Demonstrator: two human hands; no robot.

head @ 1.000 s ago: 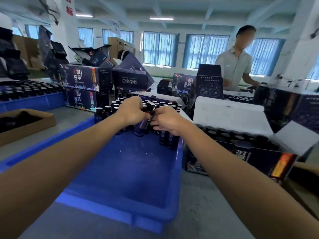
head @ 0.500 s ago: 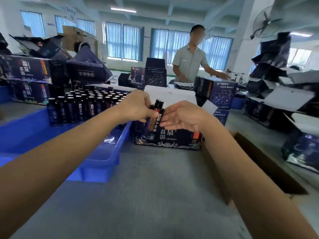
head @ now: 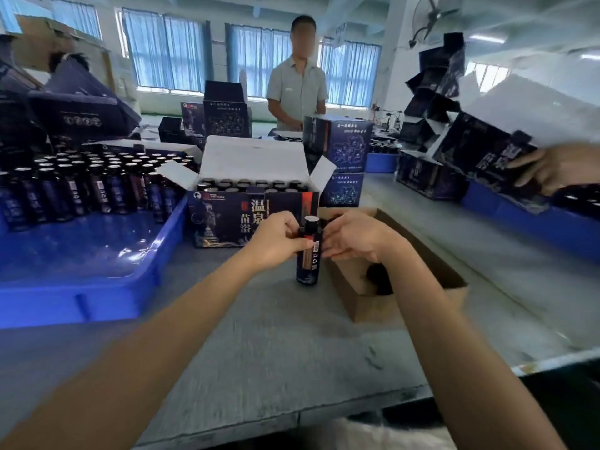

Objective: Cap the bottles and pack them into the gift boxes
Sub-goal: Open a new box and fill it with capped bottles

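Holding bottle [head: 307, 263] upright just before open gift box [head: 227, 219]: left hand [head: 276, 243] fingers [head: 293, 246] clamped on body, right hand [head: 355, 237] at neck, grip unclear.

Packing workshop: stacked gift boxes [head: 341, 144], bottles [head: 81, 186] massed in crate [head: 152, 258].

bottle [head: 307, 264] label: too small to read | cardboard box [head: 373, 306] contents: dark, unclear | blue crate [head: 97, 300]: cut off left
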